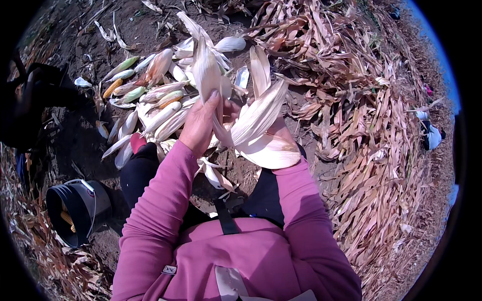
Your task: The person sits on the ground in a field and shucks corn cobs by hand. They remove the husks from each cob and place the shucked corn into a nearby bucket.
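Pale, dry corn husk leaves [262,114] spread between my two hands, peeled apart to either side. My left hand [201,120] is closed on the upright part of the corn husk [207,70], its thumb pressed along the leaf. My right hand [281,131] grips the husk on the other side, its fingers mostly covered by the wide leaves. Whether a cob is inside cannot be seen. Just beyond my left hand lies a pile of corn ears [163,115], most in pale or greenish husks, a few showing yellow kernels.
A dark bucket [103,200] with a white-handled bail lies tipped at the left, yellow cobs [67,218] inside. Dry stalks and leaves [371,165] are heaped along the right. A dark shape [37,105] stands at the far left. Loose husks [216,175] lie between my legs.
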Tool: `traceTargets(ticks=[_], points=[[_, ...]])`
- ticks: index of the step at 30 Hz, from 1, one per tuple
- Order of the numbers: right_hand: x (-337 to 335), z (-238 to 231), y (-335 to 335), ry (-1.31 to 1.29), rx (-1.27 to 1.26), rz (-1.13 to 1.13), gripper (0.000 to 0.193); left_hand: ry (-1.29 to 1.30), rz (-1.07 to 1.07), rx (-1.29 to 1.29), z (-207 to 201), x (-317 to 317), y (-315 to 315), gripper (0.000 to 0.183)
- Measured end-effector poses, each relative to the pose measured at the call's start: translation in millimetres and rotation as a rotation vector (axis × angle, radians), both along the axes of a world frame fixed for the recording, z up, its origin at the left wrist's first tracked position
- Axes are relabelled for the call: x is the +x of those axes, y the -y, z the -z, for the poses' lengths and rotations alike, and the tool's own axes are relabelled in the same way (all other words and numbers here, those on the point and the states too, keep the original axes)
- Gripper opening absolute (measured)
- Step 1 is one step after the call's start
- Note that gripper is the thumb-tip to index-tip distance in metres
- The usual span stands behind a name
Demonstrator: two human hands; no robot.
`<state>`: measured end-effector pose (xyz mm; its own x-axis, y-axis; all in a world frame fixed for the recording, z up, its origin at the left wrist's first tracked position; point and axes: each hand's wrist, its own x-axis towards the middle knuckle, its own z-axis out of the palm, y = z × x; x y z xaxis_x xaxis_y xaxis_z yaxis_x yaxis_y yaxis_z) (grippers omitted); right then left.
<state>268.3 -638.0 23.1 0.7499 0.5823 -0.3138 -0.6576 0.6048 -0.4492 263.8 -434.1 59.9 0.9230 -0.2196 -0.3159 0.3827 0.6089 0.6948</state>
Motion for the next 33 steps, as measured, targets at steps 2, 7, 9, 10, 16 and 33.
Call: traceTargets(ticks=[2,7,9,10,16,33], points=[[-13,-7,-10,0.010,0.025,-0.120,0.043,0.122,0.026,0.074,12,3,0,0.034],[-26,-4,-24,0.028,0.016,-0.223,0.039,0.166,-0.015,0.147,13,5,6,0.034],[-25,-3,-31,0.030,-0.027,-0.197,0.038,0.159,-0.030,0.112,13,5,9,0.034],[-23,-3,-35,0.037,-0.059,-0.165,0.037,0.175,-0.060,0.145,12,4,11,0.035],[-3,-6,-53,0.166,-0.431,0.174,0.034,0.305,-0.053,0.873,39,10,18,0.070],[12,13,-3,0.791,-1.149,0.124,0.025,0.281,0.812,0.537,63,-5,23,0.045]])
